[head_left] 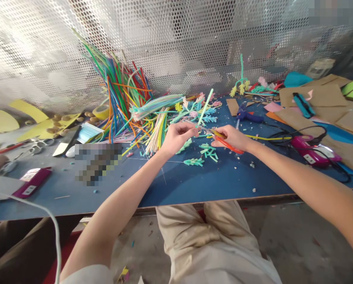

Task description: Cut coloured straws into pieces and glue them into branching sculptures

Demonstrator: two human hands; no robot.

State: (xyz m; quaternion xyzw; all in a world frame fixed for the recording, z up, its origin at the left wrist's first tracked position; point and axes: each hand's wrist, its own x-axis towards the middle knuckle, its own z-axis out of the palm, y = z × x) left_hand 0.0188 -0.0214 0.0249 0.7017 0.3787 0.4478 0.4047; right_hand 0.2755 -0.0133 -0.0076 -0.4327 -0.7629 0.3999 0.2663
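My left hand (179,137) pinches a light green pipe cleaner (206,106), which sticks up at a slant above the fingertips. In my right hand (231,137) is a pair of scissors with orange handles (229,146). Their blades point left and reach the lower part of the pipe cleaner by my left fingertips; whether they are parted I cannot tell. Below the hands, on the blue tabletop (176,185), lie short cut green pieces (208,152) and a leafy green sprig (194,162). Finished-looking pastel sprigs (209,118) are heaped just behind.
Long coloured pipe cleaners (114,94) stand bunched against a perforated metal screen (176,43). A blue glue gun (250,116), a magenta power strip (315,152) with cables and brown card sheets (312,96) occupy the right. Leftward are a face mask (88,133) and other scissors (38,146).
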